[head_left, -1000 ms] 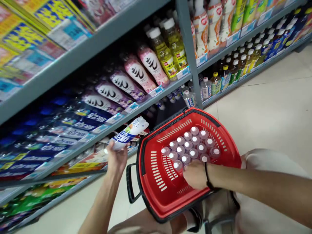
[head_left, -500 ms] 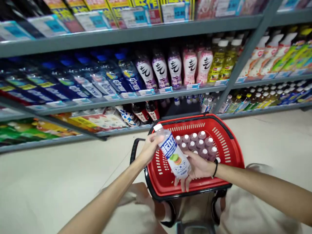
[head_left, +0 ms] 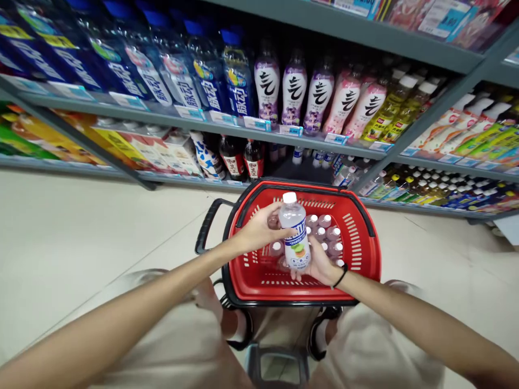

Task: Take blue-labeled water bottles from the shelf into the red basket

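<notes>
A clear drink bottle (head_left: pixel 298 246) with a white cap and a blue-and-white fruit label is held nearly upright over the red shopping basket (head_left: pixel 284 292). My left hand (head_left: pixel 263 228) grips it around the upper part from the left, thumb across the label. Around its lower right side and base curls my right hand (head_left: pixel 320 262), a black band on the wrist. Behind and below my hands, several pinkish bottles (head_left: pixel 333 233) with white caps stand inside the basket, partly hidden by the held bottle and my hands.
Ahead runs a grey shelf (head_left: pixel 162 111) with blue-capped bottles (head_left: pixel 237 75), purple and pink bottles (head_left: pixel 294 92) and yellow ones. Dark bottles (head_left: pixel 253 159) stand on the bottom level. The basket's black handle (head_left: pixel 208 224) sticks out left. A grey stool (head_left: pixel 278 359) is between my legs.
The bottle has turned from a tilt to nearly upright, and my left hand has slid its grip around it. The view has shifted, so the basket appears further left.
</notes>
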`<state>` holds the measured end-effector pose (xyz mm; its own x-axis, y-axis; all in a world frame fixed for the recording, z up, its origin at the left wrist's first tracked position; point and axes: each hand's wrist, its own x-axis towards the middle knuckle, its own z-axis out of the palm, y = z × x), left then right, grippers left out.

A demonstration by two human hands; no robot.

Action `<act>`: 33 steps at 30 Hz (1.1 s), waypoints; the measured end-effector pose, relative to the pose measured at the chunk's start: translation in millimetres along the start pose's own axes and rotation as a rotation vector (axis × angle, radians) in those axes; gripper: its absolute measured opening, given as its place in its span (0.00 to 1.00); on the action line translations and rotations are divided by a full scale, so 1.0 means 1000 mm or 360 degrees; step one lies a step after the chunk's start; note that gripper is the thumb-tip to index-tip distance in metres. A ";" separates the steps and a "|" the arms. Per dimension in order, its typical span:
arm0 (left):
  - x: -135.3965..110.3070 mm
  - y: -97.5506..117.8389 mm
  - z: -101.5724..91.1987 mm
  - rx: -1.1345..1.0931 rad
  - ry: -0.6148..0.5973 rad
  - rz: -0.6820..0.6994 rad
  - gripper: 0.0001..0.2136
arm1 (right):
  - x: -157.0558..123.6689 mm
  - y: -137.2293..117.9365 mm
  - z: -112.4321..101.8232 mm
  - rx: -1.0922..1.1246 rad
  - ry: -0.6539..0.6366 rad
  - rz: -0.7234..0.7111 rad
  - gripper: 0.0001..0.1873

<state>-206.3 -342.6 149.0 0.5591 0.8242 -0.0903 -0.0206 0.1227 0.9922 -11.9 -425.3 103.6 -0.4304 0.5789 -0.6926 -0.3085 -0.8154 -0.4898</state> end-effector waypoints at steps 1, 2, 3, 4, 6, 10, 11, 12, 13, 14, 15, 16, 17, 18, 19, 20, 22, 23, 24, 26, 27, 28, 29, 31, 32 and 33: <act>-0.001 0.002 0.001 0.0122 0.0042 0.0045 0.30 | -0.002 0.000 0.003 -0.0026 0.0087 -0.0080 0.39; -0.001 0.004 0.001 0.0286 0.0085 0.0112 0.31 | -0.004 -0.001 0.005 -0.0046 0.0175 -0.0160 0.36; -0.001 0.006 0.000 0.0468 0.0113 0.0194 0.31 | -0.005 -0.001 0.008 -0.0058 0.0250 -0.0223 0.33; 0.000 0.008 0.000 0.0639 0.0122 0.0276 0.32 | -0.006 -0.002 0.010 -0.0067 0.0303 -0.0254 0.32; 0.002 0.011 -0.002 0.0879 0.0092 0.0409 0.32 | -0.006 -0.002 0.011 -0.0087 0.0341 -0.0233 0.32; 0.006 0.015 -0.004 0.1056 -0.0090 0.0534 0.25 | -0.001 0.005 0.006 -0.0125 0.0290 -0.0213 0.39; 0.006 0.016 -0.004 0.1086 -0.0132 0.0573 0.23 | 0.000 0.007 0.003 -0.0137 0.0244 -0.0229 0.40; 0.006 0.017 -0.003 0.1106 -0.0162 0.0612 0.23 | 0.000 0.009 0.001 -0.0155 0.0187 -0.0238 0.42; 0.005 0.018 -0.003 0.1122 -0.0179 0.0653 0.23 | 0.001 0.010 -0.002 -0.0178 0.0134 -0.0243 0.43; 0.004 0.019 -0.002 0.1135 -0.0191 0.0687 0.23 | 0.001 0.011 -0.004 -0.0204 0.0095 -0.0245 0.44; 0.003 0.019 -0.001 0.1146 -0.0207 0.0718 0.23 | 0.001 0.012 -0.006 -0.0233 0.0076 -0.0244 0.44; 0.003 0.020 -0.001 0.1162 -0.0226 0.0746 0.24 | 0.001 0.013 -0.008 -0.0258 0.0073 -0.0245 0.44; 0.002 0.021 0.000 0.1182 -0.0244 0.0770 0.25 | 0.001 0.014 -0.009 -0.0281 0.0075 -0.0244 0.44; 0.002 0.021 0.001 0.1207 -0.0257 0.0791 0.26 | 0.001 0.015 -0.011 -0.0303 0.0073 -0.0236 0.45; 0.001 0.022 0.001 0.1235 -0.0263 0.0812 0.27 | 0.001 0.016 -0.012 -0.0321 0.0069 -0.0224 0.45; 0.001 0.022 0.001 0.1268 -0.0265 0.0832 0.28 | 0.001 0.017 -0.013 -0.0338 0.0062 -0.0212 0.46; 0.000 0.024 0.001 0.1322 -0.0251 0.0881 0.29 | 0.002 0.018 -0.015 -0.0368 0.0061 -0.0208 0.46; -0.001 0.025 0.001 0.1338 -0.0241 0.0912 0.29 | 0.002 0.017 -0.015 -0.0381 0.0067 -0.0216 0.46; -0.002 0.025 0.001 0.1346 -0.0230 0.0946 0.28 | 0.002 0.017 -0.015 -0.0394 0.0072 -0.0225 0.46; -0.003 0.026 0.000 0.1349 -0.0205 0.1020 0.28 | 0.001 0.014 -0.014 -0.0427 0.0053 -0.0228 0.45; -0.004 0.025 0.000 0.1351 -0.0192 0.1053 0.29 | 0.001 0.013 -0.014 -0.0442 0.0041 -0.0230 0.45; -0.005 0.025 0.000 0.1357 -0.0180 0.1077 0.29 | 0.000 0.012 -0.013 -0.0454 0.0032 -0.0232 0.45; -0.006 0.024 0.000 0.1368 -0.0165 0.1095 0.29 | 0.000 0.012 -0.012 -0.0464 0.0025 -0.0229 0.45; -0.006 0.023 -0.001 0.1397 -0.0152 0.1120 0.29 | 0.000 0.011 -0.012 -0.0482 0.0029 -0.0219 0.45; -0.006 0.023 -0.001 0.1408 -0.0154 0.1130 0.29 | 0.000 0.011 -0.012 -0.0492 0.0036 -0.0215 0.45; -0.006 0.022 -0.001 0.1417 -0.0158 0.1141 0.28 | 0.000 0.012 -0.012 -0.0502 0.0043 -0.0211 0.44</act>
<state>-211.1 -344.4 171.6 0.7193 0.4943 0.4881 0.2105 -0.8247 0.5249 -5.3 -434.7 91.3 -0.3801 0.6830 -0.6238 -0.0807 -0.6963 -0.7132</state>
